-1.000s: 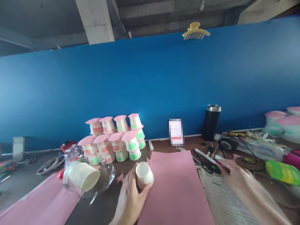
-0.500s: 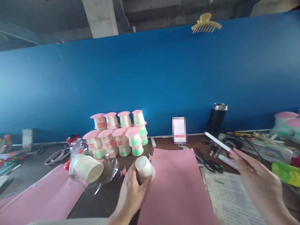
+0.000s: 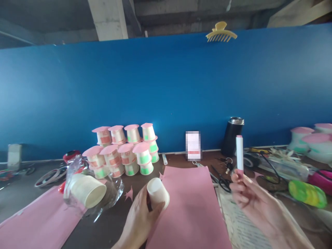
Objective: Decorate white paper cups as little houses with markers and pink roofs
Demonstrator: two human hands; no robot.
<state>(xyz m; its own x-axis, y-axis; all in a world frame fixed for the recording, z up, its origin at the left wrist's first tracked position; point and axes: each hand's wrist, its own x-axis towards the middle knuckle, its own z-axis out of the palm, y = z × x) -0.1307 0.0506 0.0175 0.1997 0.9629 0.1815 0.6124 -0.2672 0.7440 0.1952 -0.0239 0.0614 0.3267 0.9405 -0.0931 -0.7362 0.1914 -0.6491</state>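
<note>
My left hand [image 3: 138, 221] is wrapped round a plain white paper cup [image 3: 157, 192], held upside down at the left edge of a pink paper sheet [image 3: 190, 207]. My right hand [image 3: 255, 204] is closed on a white marker with pink ends [image 3: 239, 153], which stands upright above a printed paper [image 3: 233, 224]. Behind the cup is a pile of decorated cups with pink lids [image 3: 124, 150]. A sleeve of stacked white cups in clear plastic [image 3: 86, 190] lies on its side to the left.
Black scissors [image 3: 220, 178] and keys lie right of the pink sheet. A black flask [image 3: 231, 136] stands against the blue partition [image 3: 166, 90], with a yellow hair claw [image 3: 221, 33] on its top edge. Cables, green and pink items crowd the right; tape rolls [image 3: 50, 174] lie left.
My right hand picked the marker up from the table clutter and swung it from slanting to upright, moving nearer the pink sheet. My left hand kept hold of the cup.
</note>
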